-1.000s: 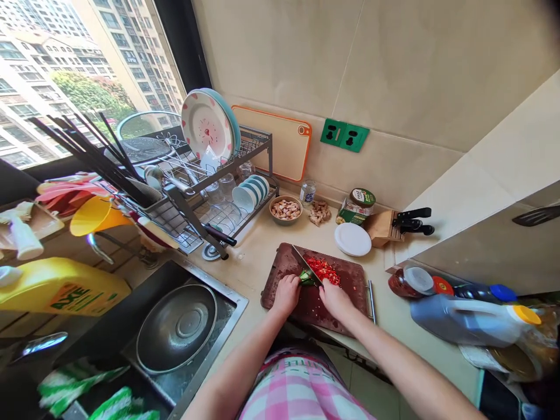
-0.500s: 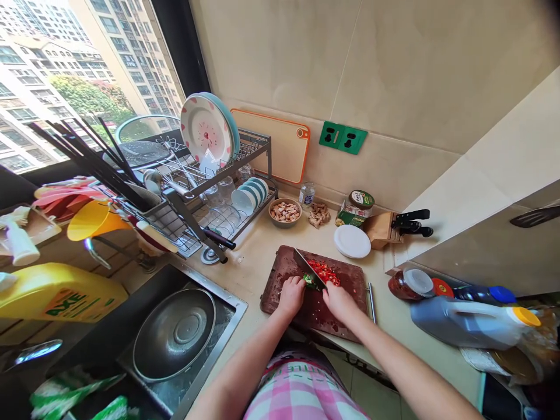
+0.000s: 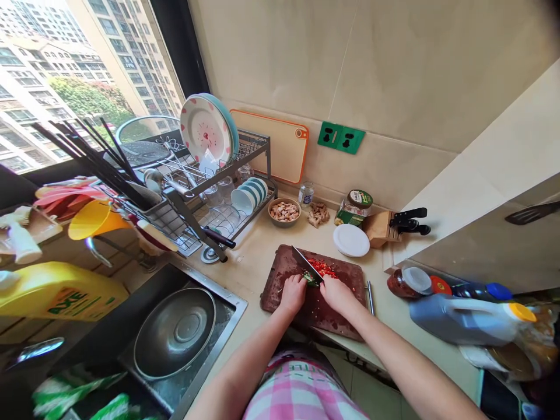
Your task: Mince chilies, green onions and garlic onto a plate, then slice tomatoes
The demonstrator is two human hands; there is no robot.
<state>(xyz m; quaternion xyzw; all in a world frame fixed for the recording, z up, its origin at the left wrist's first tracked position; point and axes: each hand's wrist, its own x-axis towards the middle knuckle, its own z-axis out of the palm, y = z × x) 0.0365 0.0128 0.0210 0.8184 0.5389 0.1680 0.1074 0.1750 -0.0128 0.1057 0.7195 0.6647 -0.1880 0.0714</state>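
Observation:
My right hand (image 3: 336,293) is closed around the handle of a kitchen knife (image 3: 306,263), whose blade points away and to the left over a brown cutting board (image 3: 284,271). Curled fingers of my left hand (image 3: 293,293) hold a small bunch of green peppers or herbs (image 3: 310,279) against the board, close beside the blade; its exact kind is hard to make out. Chopped red chili (image 3: 322,268) lies in a pile on the far side of the knife. Small bits are scattered over the board.
Behind the board stand a bowl of garlic cloves (image 3: 284,212), ginger (image 3: 318,215), a white lid (image 3: 351,240) and a knife block (image 3: 381,228). Left are a dish rack (image 3: 227,175) and a sink holding a wok (image 3: 175,333). Jars and a large jug (image 3: 464,321) sit right.
The knife and my right hand have shifted slightly to the left, nearer my left hand. The view has moved a little; the rest looks the same.

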